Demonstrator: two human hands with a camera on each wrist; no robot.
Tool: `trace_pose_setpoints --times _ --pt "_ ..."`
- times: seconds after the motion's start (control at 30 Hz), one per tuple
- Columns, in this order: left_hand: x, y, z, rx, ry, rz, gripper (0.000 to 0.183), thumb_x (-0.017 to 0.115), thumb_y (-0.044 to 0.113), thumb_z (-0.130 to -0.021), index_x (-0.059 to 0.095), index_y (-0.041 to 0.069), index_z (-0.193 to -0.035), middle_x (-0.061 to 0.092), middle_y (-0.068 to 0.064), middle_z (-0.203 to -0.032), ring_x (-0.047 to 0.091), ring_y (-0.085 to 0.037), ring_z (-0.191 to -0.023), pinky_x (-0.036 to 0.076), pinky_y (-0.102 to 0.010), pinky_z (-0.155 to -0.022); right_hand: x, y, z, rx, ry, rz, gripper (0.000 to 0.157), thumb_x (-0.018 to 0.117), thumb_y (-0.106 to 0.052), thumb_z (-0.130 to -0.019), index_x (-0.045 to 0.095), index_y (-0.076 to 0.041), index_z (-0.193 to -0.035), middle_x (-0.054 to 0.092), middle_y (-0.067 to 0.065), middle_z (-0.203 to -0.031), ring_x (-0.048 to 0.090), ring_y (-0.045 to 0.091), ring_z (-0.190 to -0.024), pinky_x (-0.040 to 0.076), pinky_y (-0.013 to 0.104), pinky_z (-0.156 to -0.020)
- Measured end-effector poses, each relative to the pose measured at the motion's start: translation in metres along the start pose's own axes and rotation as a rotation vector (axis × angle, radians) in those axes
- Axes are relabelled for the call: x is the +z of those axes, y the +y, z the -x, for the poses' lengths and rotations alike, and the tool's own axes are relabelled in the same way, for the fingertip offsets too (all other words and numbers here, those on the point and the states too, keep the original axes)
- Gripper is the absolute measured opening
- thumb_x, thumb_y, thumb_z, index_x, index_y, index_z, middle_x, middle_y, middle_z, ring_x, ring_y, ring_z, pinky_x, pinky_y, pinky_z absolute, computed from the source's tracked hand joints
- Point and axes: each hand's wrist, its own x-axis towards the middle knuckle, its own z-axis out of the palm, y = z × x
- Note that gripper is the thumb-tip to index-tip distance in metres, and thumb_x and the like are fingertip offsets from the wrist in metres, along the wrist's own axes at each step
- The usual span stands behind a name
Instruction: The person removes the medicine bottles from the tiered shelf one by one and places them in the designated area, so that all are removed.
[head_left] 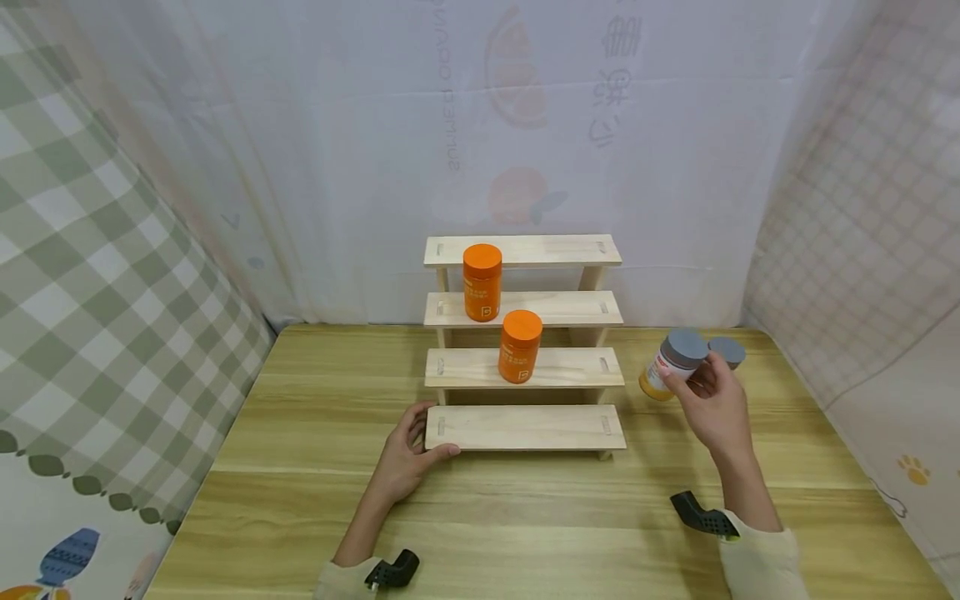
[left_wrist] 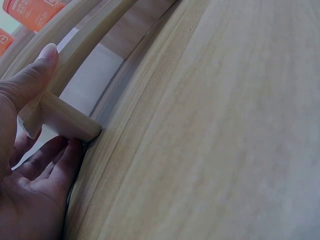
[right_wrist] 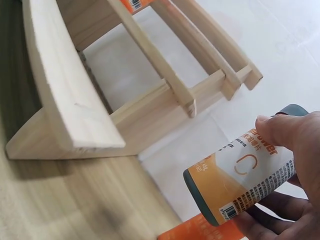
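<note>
My right hand (head_left: 717, 410) holds a vitamin bottle (right_wrist: 240, 172) with a grey lid and a white and yellow label, tilted, to the right of the wooden step shelf (head_left: 525, 427). Thumb and fingers pinch it near the lid. At the shelf's lowest step, my left hand (head_left: 402, 462) grips the left end, thumb over the front edge and fingers around the side. One orange bottle (head_left: 482, 283) stands upright on the second step from the top. Another orange bottle (head_left: 520, 347) stands one step lower, slightly to the right.
Behind the held bottle a second grey lid (head_left: 727, 352) shows, its body mostly hidden. An orange surface (right_wrist: 200, 230) appears below the held bottle in the right wrist view. The wooden table (head_left: 322, 400) meets a pale curtain (head_left: 337, 167) at the back, with checked cloth (head_left: 97, 250) at left.
</note>
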Motion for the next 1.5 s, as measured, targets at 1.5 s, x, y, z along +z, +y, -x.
trace_pose_setpoints --times 1.5 --pt "0.000 0.002 0.001 -0.001 -0.009 0.002 0.079 0.089 0.012 -0.080 0.046 0.019 -0.147 0.056 -0.013 -0.139 0.057 -0.024 -0.126 0.056 -0.024 -0.094 -0.012 0.056 0.011 0.262 -0.041 0.047 0.086 0.077 -0.040 -0.093 0.029 -0.003 -0.154 0.051 0.027 -0.148 0.045 -0.015 -0.095 0.042 0.001 -0.077"
